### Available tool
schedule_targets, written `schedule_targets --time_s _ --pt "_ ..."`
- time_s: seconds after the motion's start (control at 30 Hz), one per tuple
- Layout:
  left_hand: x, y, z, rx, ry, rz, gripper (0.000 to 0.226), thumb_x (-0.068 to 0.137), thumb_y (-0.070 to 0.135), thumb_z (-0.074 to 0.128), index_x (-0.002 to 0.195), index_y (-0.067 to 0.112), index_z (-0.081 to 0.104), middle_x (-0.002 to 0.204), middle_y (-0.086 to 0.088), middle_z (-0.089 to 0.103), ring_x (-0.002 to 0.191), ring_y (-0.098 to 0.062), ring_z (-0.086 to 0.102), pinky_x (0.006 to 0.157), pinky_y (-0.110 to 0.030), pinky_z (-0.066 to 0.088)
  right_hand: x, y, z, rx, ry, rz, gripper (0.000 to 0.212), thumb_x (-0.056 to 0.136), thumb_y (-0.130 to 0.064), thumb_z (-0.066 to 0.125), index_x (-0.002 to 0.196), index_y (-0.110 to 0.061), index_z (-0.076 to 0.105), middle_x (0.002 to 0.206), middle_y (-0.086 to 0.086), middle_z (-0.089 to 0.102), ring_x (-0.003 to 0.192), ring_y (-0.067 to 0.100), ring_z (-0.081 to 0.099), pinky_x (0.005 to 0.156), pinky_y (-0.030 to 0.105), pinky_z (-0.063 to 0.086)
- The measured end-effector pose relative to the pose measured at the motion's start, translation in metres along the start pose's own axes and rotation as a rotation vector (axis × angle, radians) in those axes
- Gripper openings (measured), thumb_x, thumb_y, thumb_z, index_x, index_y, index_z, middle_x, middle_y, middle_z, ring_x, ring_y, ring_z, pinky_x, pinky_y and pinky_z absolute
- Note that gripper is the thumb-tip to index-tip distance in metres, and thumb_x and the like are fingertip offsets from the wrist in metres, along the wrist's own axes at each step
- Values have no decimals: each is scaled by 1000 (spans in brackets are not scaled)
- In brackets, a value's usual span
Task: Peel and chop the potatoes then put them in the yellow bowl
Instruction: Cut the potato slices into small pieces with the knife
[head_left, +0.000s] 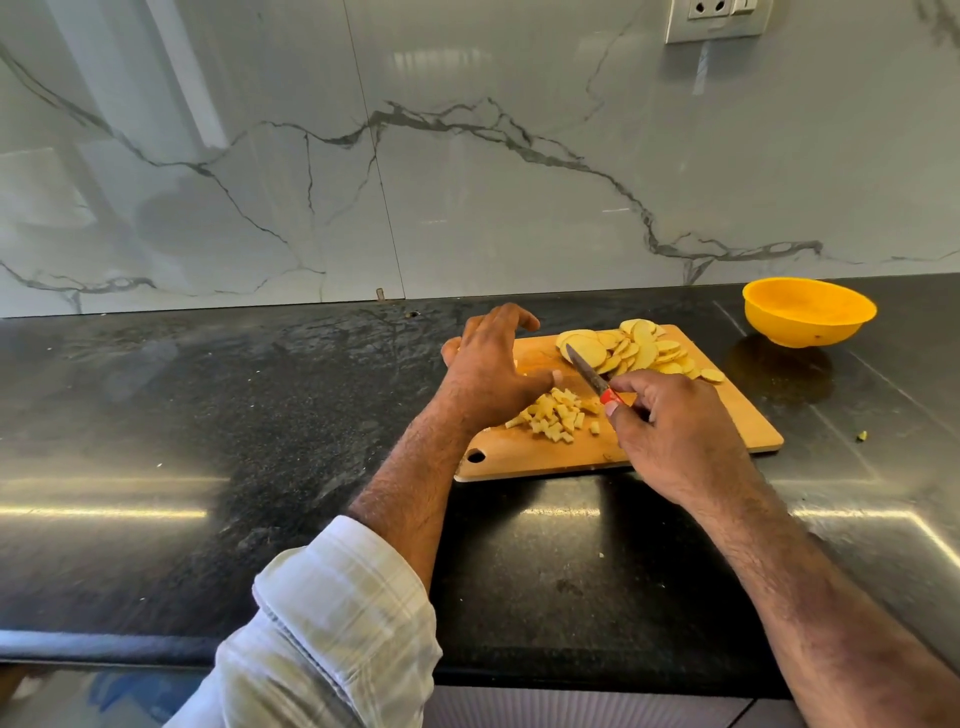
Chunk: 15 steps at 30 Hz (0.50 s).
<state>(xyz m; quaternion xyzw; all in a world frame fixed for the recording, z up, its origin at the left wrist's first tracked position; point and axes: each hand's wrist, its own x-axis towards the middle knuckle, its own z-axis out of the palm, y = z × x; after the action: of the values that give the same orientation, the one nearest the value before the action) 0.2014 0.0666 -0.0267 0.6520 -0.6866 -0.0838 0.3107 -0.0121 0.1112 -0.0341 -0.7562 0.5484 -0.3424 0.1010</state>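
A small knife with a red handle is being gripped by the right hand, whose fingers are being curled round the handle while the blade is being pointed up and to the left, toward the pile of potato slices. The left hand is being held over the left part of the cutting board, fingers spread and only loosely bent, nothing being grasped; whether the palm is touching the board cannot be told. Just below the left hand's thumb side, a heap of diced potato pieces is lying on the board, between the two hands. The slices are being kept at the board's far side, a few of them reaching its far and right edges, one slice lying apart near the right edge.

The yellow bowl is standing on the dark surface to the right of the board and beyond it, well apart from both hands, close to the marble wall. The board is lying at a slant, its near edge being set back from the surface's front edge. Wide bare stretches of surface are being left to the left of the board and in front of it; a small green scrap is lying to the right of the board.
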Motion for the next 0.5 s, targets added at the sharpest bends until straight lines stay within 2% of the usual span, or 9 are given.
schedule_targets --time_s 0.07,0.13,0.23,0.4,0.5 --pt "3 -6 -1 -10 36 -30 56 90 48 77 137 37 48 149 13 50 144 -16 38 120 -58 25 -5 1 -6 -95 -3 1 32 99 -37 65 128 -25 71 91 -8 72 66 6 61 55 25 50" --pt "8 -14 -2 -28 71 -59 57 93 54 73 141 35 48 150 11 50 143 -17 40 120 -58 29 -10 1 -10 -188 -50 22 31 98 -40 63 126 -28 71 96 -8 72 74 7 62 63 28 56" --pt "17 -25 3 -104 105 -98 58 96 63 64 143 32 50 150 8 52 141 -18 43 117 -59 39 -12 -3 -12 -317 -92 59 30 97 -43 61 123 -30 68 92 -8 65 77 9 58 63 28 52" --pt "24 -32 7 -133 113 -122 60 98 70 53 140 28 53 146 5 56 136 -18 48 111 -55 47 -10 -16 -4 -282 -164 14 24 97 -40 61 117 -29 70 94 -10 67 80 7 59 66 25 53" --pt "22 -34 6 -188 97 -135 60 102 71 45 138 24 55 143 2 57 134 -18 50 110 -49 48 -8 -21 -2 -265 -136 -23 28 98 -39 61 123 -31 69 96 -11 69 80 6 59 71 26 56"
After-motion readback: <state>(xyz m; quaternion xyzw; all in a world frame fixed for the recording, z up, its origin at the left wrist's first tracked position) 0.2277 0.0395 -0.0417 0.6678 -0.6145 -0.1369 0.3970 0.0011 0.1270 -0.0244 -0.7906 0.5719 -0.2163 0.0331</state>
